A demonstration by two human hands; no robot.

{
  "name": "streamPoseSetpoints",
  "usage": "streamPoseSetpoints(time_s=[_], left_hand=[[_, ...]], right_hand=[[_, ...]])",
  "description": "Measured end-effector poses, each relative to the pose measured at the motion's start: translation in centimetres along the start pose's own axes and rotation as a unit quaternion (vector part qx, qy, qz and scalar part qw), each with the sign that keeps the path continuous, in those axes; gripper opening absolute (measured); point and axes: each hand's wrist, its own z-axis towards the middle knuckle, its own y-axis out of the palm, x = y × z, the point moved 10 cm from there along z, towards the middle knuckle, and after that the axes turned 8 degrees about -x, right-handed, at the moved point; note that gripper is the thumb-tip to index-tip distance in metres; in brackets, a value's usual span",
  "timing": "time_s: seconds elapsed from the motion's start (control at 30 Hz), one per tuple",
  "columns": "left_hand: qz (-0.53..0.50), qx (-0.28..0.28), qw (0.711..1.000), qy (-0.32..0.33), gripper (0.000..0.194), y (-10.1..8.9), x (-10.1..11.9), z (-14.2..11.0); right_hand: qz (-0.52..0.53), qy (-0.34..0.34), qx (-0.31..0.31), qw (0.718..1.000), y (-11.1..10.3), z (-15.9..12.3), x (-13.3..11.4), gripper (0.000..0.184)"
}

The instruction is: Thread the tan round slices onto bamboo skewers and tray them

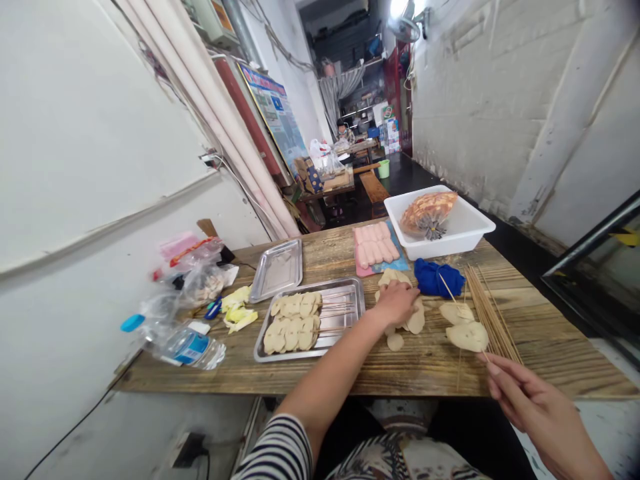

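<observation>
My right hand (533, 393) pinches a thin wooden skewer whose end carries a pale oval slice (467, 337), possibly potato. Just behind it is a second slice (456, 313), with a stick's tip rising above it. My left hand (397, 303) reaches over a loose pile of slices (416, 321) on the table, fingers apart and touching the pile. Its fingertips are partly hidden. Left of that hand, a metal tray (340, 287) holds two rows of skewered slices (293, 332), sticks pointing right. A bundle of bare wooden skewers (493, 313) lies near my right hand.
A blue cloth (439, 278) lies behind the skewers. Farther back are a pack of pink sausages (375, 245) and a white tub (450, 245) holding a bagged item. Another metal tray (277, 267), a water bottle (193, 348) and plastic bags (203, 283) occupy the left.
</observation>
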Motion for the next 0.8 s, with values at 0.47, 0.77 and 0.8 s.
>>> streamPoseSetpoints(time_s=[0.47,0.77,0.8], left_hand=[[-0.220,-0.029,0.974,0.042,0.011,-2.3,0.6,-0.2],[-0.739,0.037,0.667,-0.089,0.023,0.1,-2.8,-5.2],[-0.755,0.050,0.646,-0.094,0.022,0.3,-3.2,-5.6]], right_hand=[[-0.031,0.010,0.014,0.999,-1.0,-0.7,0.2,0.056],[-0.038,0.031,-0.108,0.993,4.1,-1.8,1.7,0.045],[-0.038,0.027,-0.126,0.991,4.7,-1.8,2.0,0.043]])
